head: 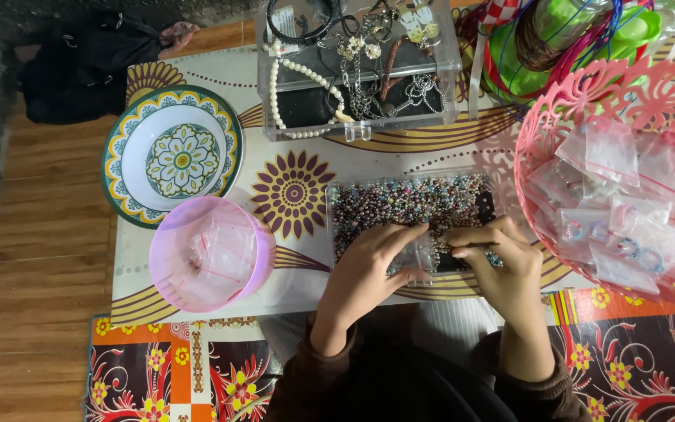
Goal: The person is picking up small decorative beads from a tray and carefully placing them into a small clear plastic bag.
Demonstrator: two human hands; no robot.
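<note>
You are wearing a dark brown long-sleeved top, and its ribbed cuffs are bunching softly in folds just above each wrist. Your left hand (365, 270) and right hand (501, 266) are showing bare, with no rings, bracelets or watch visible. Below the sleeves, dark fabric is covering your lap, too shadowed to tell its kind.

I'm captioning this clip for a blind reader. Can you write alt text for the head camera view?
Seen from above, a person's left hand and right hand work over a clear tray of mixed beads, the right pinching a thin tool. Around it sit a pink tub, a patterned bowl, a clear jewellery box and a pink basket of small bags.
</note>
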